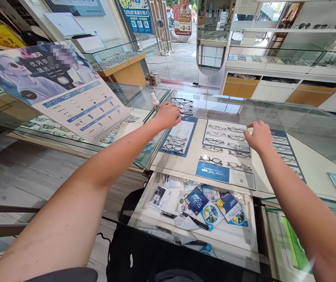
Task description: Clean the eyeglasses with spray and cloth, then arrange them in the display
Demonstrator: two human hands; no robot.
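Note:
My left hand point(169, 115) reaches to the far side of the glass counter. Its fingers are bent together at the left end of a row of eyeglasses point(184, 105) lying on the glass top; the fingertips are partly hidden. Just behind that hand stands a small white spray bottle point(155, 100). My right hand point(260, 136) is over the glass top farther right, thumb and forefinger apart with nothing between them. Under the glass near it, several pairs of glasses point(214, 141) are laid out in two columns on a white and blue display card point(213, 171).
Below the counter an open drawer point(156, 215) holds leaflets point(197, 200), cards and dark pens point(195, 221). A large printed board point(97, 113) leans on the left counter. Across the room are a mirror point(211, 51) and display cases of glasses point(273, 58).

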